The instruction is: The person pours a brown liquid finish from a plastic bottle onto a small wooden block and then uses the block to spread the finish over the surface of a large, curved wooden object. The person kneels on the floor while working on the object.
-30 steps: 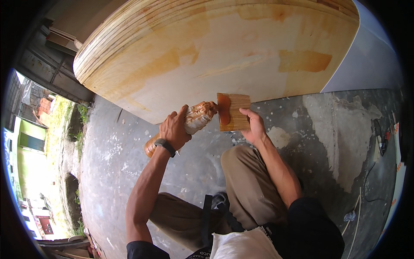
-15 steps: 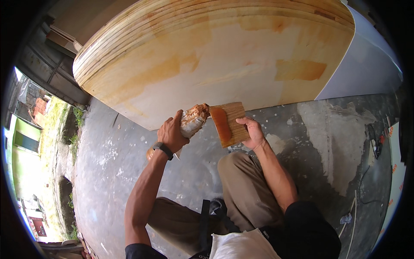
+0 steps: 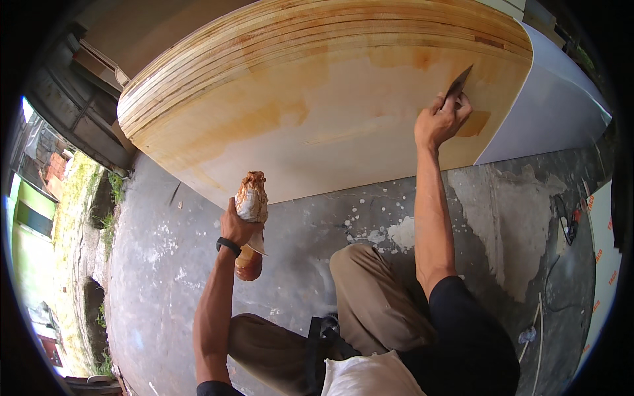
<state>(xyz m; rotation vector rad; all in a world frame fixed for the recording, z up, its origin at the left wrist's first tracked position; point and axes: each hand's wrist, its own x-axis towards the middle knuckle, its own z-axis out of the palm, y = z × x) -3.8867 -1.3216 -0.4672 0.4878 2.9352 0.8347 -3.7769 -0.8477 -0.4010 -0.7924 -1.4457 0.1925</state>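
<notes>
My left hand [image 3: 236,228] is closed around a bottle [image 3: 249,267] with an amber lower part and a whitish wrapping smeared reddish brown toward its upper end. It is held nearly upright over the floor, close to the panel's lower edge. Up at the right, my right hand [image 3: 441,122] grips a thin flat piece of wood [image 3: 460,80], seen nearly edge-on. That piece is at the pale panel [image 3: 370,112], near amber smears; whether its edge touches the surface I cannot tell. Amber patches mark the panel's upper, left and right parts.
Layered sheet edges [image 3: 317,33] run along the panel's top. A white sheet [image 3: 535,105] curves at its right. The grey concrete floor [image 3: 172,264] has pale splashes. Cables and a tool [image 3: 572,224] lie at the right, beside a white printed board [image 3: 602,257].
My right hand has carried the piece of wood from beside the bottle up and right to the panel. My left hand has drawn the bottle left and turned it more upright.
</notes>
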